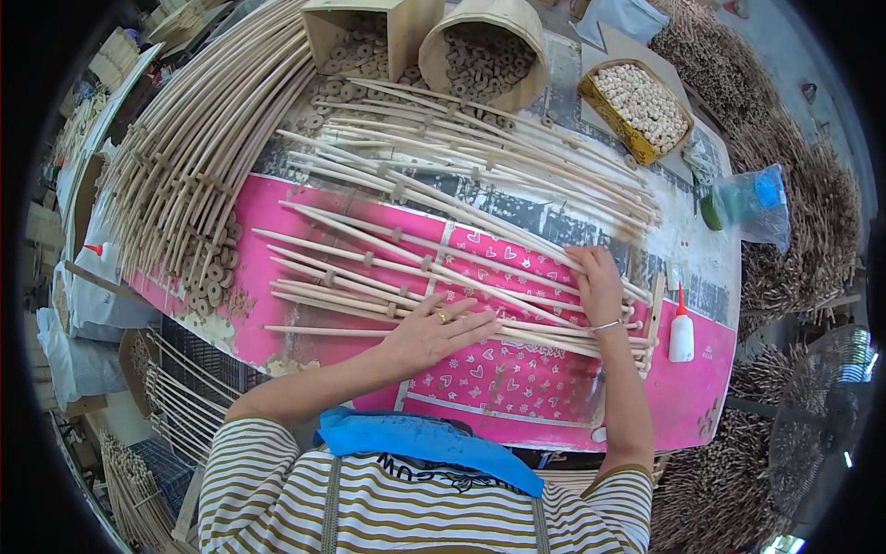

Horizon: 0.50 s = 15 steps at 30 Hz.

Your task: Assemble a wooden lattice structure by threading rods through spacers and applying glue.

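Sticks: pale wooden sticks (406,277) fan across the pink table (701,388) at frame centre, under both hands.
Left hand: left hand (434,331) lies flat, fingers spread, pressing the near sticks.
Right hand: right hand (598,284) rests open-fingered on their right ends.
Glue: glue bottle (681,331) just right.

A craft workshop; heaped cane rods (198,138), baskets of wooden rings (484,60), glue bottle (681,332) on the worktable (701,397)
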{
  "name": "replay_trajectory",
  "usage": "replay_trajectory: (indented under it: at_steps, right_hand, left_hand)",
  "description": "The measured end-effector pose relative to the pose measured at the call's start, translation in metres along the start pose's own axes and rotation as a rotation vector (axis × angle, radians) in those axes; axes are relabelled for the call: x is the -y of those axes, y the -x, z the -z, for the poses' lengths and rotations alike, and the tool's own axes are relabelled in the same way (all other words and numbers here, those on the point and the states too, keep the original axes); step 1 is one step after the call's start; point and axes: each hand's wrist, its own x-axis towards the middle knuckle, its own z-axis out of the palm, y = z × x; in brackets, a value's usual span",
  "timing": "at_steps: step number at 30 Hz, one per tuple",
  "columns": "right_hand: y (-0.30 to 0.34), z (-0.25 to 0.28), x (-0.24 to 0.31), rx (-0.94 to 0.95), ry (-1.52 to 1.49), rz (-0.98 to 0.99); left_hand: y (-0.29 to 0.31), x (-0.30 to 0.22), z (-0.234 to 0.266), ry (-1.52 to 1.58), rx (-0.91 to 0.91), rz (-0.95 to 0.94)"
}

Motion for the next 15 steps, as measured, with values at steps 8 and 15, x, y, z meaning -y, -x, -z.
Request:
replay_trajectory:
  at_steps: [8,15]
  right_hand:
    - [-0.008,-0.019,0.001,-0.073,0.132,0.082]
    - [0.013,-0.005,0.016,0.008,-0.004,0.164]
  left_hand:
    - [0.009,-0.014,0.005,0.083,-0.015,-0.041]
    - [0.031,-0.043,0.002,-0.032,0.02,0.069]
